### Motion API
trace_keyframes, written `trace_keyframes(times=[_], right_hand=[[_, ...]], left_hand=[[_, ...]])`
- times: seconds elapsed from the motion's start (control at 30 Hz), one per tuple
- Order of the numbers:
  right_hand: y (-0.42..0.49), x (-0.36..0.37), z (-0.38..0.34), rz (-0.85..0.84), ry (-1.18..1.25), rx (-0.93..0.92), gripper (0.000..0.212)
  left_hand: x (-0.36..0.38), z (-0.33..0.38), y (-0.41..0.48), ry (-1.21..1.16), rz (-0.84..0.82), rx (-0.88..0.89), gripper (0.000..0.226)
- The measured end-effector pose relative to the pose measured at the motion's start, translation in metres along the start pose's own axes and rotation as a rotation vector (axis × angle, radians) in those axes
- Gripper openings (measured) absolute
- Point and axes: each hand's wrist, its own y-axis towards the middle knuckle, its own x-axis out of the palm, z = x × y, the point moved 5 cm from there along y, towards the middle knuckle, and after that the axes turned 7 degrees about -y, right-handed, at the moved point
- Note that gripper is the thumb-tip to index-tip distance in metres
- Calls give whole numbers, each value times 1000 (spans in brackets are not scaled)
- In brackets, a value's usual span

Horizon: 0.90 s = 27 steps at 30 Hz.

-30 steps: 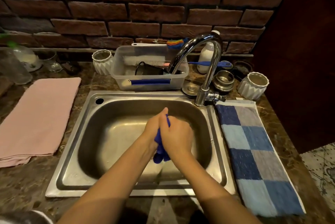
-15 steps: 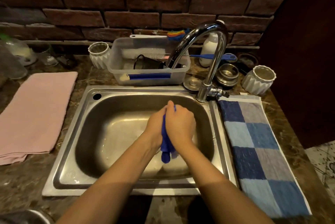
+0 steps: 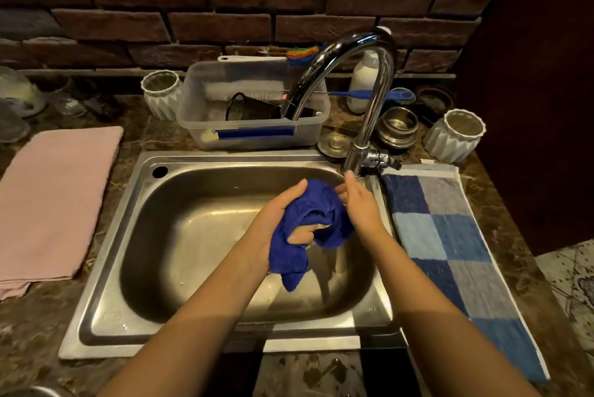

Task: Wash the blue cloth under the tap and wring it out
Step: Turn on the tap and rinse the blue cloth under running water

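Observation:
The blue cloth (image 3: 307, 229) hangs loosely bunched over the steel sink (image 3: 199, 236), draped between both hands. My left hand (image 3: 279, 220) grips it from the left, fingers curled into its folds. My right hand (image 3: 360, 204) holds its upper right edge, just below the base of the chrome tap (image 3: 366, 81). A tail of the cloth dangles down toward the basin. No water stream shows from the spout.
A clear plastic tub (image 3: 254, 114) with brushes stands behind the sink. A pink towel (image 3: 54, 200) lies on the left counter, a blue checked towel (image 3: 450, 242) on the right. White ribbed cups (image 3: 454, 134), metal bowls (image 3: 398, 126) and a white bottle (image 3: 363, 81) crowd the back.
The cloth was twisted tight between both clasped hands; now the hands have parted and the cloth has loosened and spread out. The right hand moved up toward the tap base.

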Motion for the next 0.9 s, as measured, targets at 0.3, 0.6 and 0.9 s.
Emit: trace_keyframes(times=[0.3, 0.6, 0.9], right_hand=[[40, -66, 5, 369, -28, 53, 54], [65, -79, 7, 329, -246, -86, 43], [66, -85, 9, 235, -210, -137, 37]], left_hand=[[-24, 15, 10, 37, 121, 36, 46], [-36, 26, 20, 52, 179, 73, 48], [-36, 35, 22, 73, 210, 108, 47]])
